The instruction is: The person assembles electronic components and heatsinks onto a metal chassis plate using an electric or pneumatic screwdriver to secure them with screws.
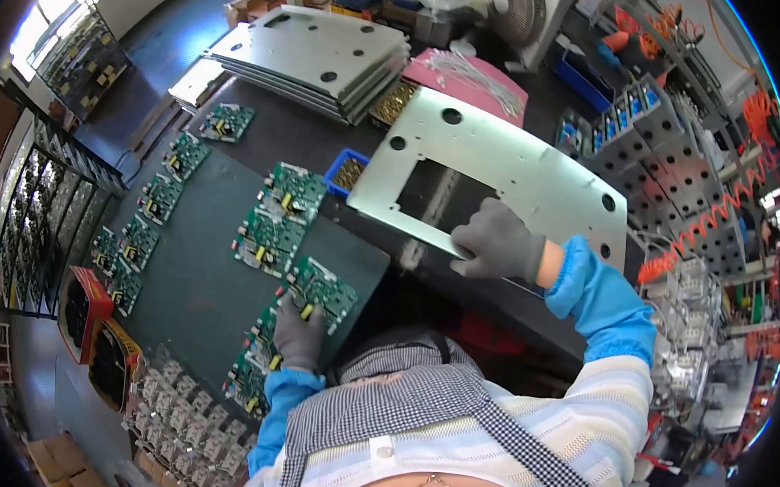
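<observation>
My left hand (300,334), in a grey glove, has its fingers closed on the near edge of a green circuit board (332,291). This board lies tilted over other boards on the dark mat. Across the bench, my right hand (500,243), gloved in grey too, grips the near edge of a flat silver metal plate (536,185) beside its large rectangular cutout. The plate has several round holes. More green boards (270,227) lie beyond my left hand, and another board (248,369) sits just left of its wrist, partly hidden by the hand and sleeve.
A stack of metal plates (303,51) stands at the back. Near it are a blue bin of small brass-coloured parts (347,171), a pink sheet with white cables (471,83) and a fan (520,15). Boards line the mat's (192,267) left side; a red coiled hose (704,227) hangs right.
</observation>
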Tool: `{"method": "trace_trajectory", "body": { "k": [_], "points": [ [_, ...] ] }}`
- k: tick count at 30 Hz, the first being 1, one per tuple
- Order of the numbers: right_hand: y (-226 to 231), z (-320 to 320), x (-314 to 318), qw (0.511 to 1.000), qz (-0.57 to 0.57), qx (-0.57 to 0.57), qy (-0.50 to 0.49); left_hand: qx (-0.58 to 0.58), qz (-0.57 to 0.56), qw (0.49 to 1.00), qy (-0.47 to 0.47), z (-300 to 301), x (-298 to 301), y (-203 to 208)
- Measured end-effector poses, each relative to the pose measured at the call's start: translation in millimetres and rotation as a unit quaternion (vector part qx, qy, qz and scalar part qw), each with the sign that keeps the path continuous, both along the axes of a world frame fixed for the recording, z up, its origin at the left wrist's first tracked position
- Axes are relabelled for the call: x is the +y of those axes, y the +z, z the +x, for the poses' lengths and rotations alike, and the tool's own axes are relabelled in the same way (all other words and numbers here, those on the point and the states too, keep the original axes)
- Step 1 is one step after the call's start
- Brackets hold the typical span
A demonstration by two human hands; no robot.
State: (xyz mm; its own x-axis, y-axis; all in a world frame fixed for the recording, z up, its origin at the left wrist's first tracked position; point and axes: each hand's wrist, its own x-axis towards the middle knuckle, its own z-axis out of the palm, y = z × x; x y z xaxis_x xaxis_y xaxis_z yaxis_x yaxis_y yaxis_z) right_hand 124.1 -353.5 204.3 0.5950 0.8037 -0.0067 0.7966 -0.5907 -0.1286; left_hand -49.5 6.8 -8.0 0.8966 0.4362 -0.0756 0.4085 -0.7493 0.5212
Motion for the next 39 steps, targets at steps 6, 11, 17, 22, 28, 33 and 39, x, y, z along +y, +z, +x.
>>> {"method": "trace_trajectory", "body": {
  "k": [6, 11, 17, 22, 28, 33, 39],
  "points": [
    [-50.4, -75.2, -72.0, 0.995, -0.041, 0.007, -0.095, 0.072, 0.016, 0.997, 0.004, 18.1, 0.6, 9.9],
    [-99.8, -86.7, -111.2, 0.984, -0.135, 0.048, -0.107, 0.07, -0.006, 0.997, 0.044, 15.3, 3.8, -4.2],
    [-164.4, -82.3, -162.2, 0.984, -0.154, 0.055, -0.065, -0.012, -0.091, 0.993, 0.074, 6.9, 13.8, -10.1],
    [-163.8, -99.4, -181.3, 0.993, 0.051, -0.028, -0.102, -0.145, -0.221, 0.961, 0.078, 22.4, -69.4, 44.7],
    [-117.8, -132.8, -168.9, 0.676, 0.553, 0.436, -0.218, -0.262, -0.033, 0.929, -0.259, 54.1, -262.3, 114.5],
    [-147.7, -147.9, -204.4, 0.509, 0.706, 0.33, -0.366, -0.168, -0.159, 0.881, -0.412, 67.1, -360.6, 127.8],
    [-149.8, -149.0, -293.6, 0.395, 0.782, 0.283, -0.39, 0.115, -0.499, 0.781, -0.357, 107.8, -398.4, 63.6]
  ]
}}
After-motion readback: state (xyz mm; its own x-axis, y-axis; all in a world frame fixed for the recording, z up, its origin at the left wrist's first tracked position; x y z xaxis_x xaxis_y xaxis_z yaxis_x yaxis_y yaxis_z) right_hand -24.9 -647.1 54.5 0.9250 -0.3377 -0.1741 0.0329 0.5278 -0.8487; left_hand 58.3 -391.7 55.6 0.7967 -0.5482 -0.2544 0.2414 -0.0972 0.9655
